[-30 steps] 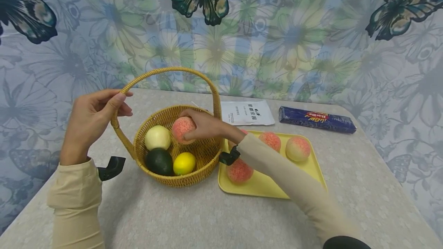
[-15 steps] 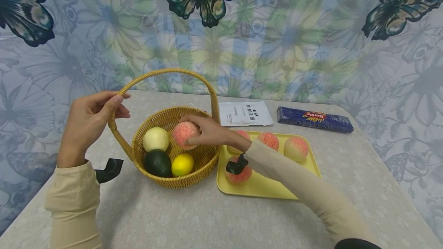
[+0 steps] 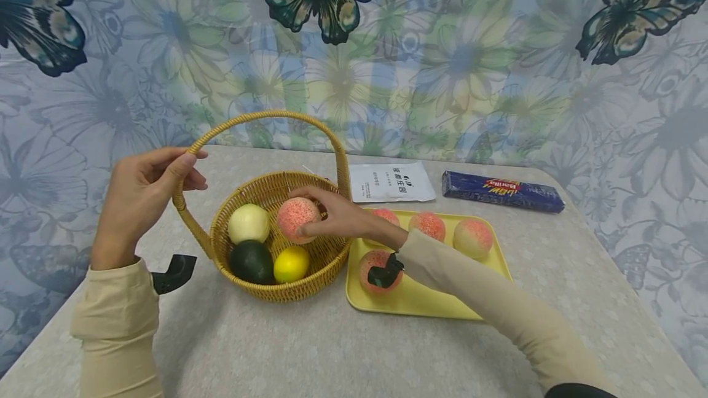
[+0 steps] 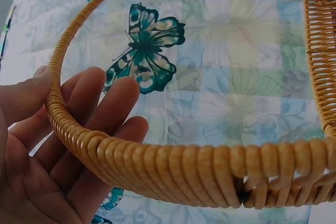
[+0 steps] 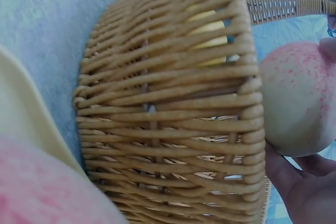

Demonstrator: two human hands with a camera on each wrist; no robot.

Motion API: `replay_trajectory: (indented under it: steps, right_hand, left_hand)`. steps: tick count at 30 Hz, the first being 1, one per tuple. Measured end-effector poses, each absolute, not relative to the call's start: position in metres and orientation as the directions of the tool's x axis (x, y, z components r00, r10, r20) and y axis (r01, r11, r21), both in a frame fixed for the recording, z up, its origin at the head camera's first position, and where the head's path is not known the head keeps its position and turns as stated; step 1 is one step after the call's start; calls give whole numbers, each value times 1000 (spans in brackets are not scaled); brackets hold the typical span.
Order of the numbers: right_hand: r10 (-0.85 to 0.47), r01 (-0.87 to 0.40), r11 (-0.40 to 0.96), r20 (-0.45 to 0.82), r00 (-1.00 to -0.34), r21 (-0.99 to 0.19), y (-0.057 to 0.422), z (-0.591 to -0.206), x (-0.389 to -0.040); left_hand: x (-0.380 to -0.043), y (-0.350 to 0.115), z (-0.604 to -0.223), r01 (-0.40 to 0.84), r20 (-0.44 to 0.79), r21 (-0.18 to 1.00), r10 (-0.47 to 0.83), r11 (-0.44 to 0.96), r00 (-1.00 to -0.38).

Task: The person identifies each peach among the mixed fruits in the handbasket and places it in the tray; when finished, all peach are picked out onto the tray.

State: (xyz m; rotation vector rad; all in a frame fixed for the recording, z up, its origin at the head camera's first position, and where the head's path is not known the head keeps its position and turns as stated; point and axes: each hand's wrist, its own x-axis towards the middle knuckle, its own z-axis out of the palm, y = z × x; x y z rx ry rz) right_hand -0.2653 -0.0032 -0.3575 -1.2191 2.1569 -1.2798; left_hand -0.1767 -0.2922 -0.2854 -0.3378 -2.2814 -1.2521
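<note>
My left hand [image 3: 145, 192] pinches the left side of the arched handle [image 4: 139, 163] of a yellow wicker basket [image 3: 326, 270]. Over the inside of that basket, my right hand [image 3: 340, 217] grips a pink-speckled peach [image 3: 298, 220], thumb in front and fingers behind. In the right wrist view the peach [image 5: 299, 98] shows just above the basket's rim. Inside lie a pale yellow-green round fruit or vegetable [image 3: 249, 223], a dark green oval one [image 3: 251, 261] and a lemon [image 3: 292, 264]. The left wrist view shows the thumb and fingers on either side of the handle.
Right of the basket lies a yellow tray [image 3: 426, 306] with several peaches [image 3: 473, 238], partly hidden by my right arm. Behind stand a white printed packet [image 3: 391, 182] and a blue Barilla pasta pack [image 3: 502, 191]. A patterned cloth [image 3: 464, 78] hangs behind the table.
My right hand has shifted slightly right and toward me with the peach, still over the basket. My left hand keeps its hold on the handle. The head view has shifted a little.
</note>
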Motion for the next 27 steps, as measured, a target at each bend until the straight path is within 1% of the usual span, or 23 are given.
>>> replay_trajectory:
  steps: [4,11,18,27]
  right_hand:
    - [-802,-493,204,144,-579,-846,0,-358,-262]
    - [-783,-418,182,125,-609,-890,7,-360,-255]
    - [-762,-415,147,165,-626,-898,9,-361,-253]
    - [-735,-372,138,157,-659,-918,13,-362,-253]
  left_hand:
    - [-177,-292,-285,446,546,711,-28,544,-837]
    - [-177,-292,-284,443,544,711,-29,546,-838]
    - [-181,-293,-283,435,538,712,-29,551,-843]
    - [-186,-296,-283,432,534,709,-25,557,-845]
